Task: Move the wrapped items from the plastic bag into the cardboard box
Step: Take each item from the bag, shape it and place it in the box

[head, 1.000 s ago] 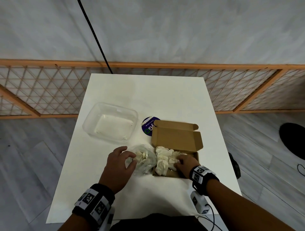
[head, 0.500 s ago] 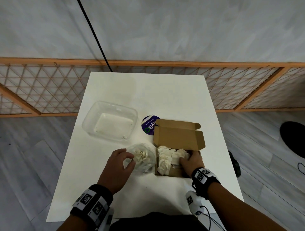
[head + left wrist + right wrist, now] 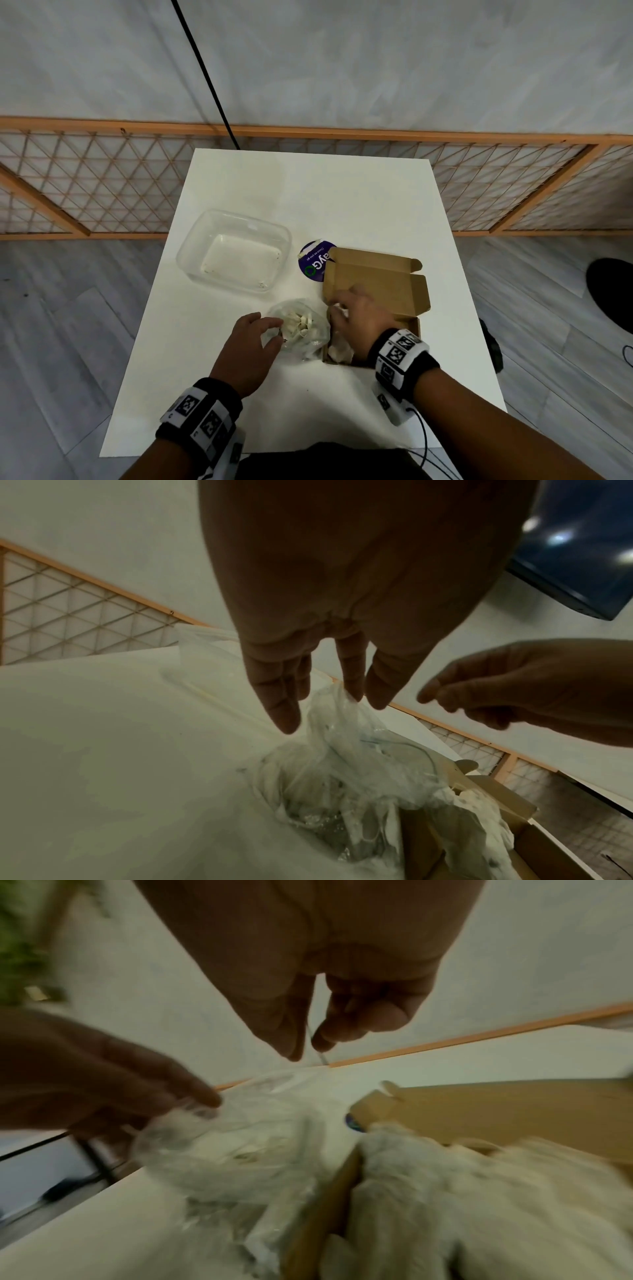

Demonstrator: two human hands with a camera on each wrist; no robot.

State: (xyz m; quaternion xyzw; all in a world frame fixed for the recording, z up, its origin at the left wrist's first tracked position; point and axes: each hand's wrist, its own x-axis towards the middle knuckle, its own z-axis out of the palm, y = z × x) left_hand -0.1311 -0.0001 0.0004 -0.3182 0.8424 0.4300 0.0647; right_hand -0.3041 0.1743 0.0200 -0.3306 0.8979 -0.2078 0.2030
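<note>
Purple round disc [image 3: 312,262] behind the cardboard box [image 3: 376,287], white letters "ayG", small line "Clean as you go"

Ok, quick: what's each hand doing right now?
Left hand: pinching the plastic bag at its edge.
Right hand: over the cardboard box, fingers loosely curled, holding nothing.
</note>
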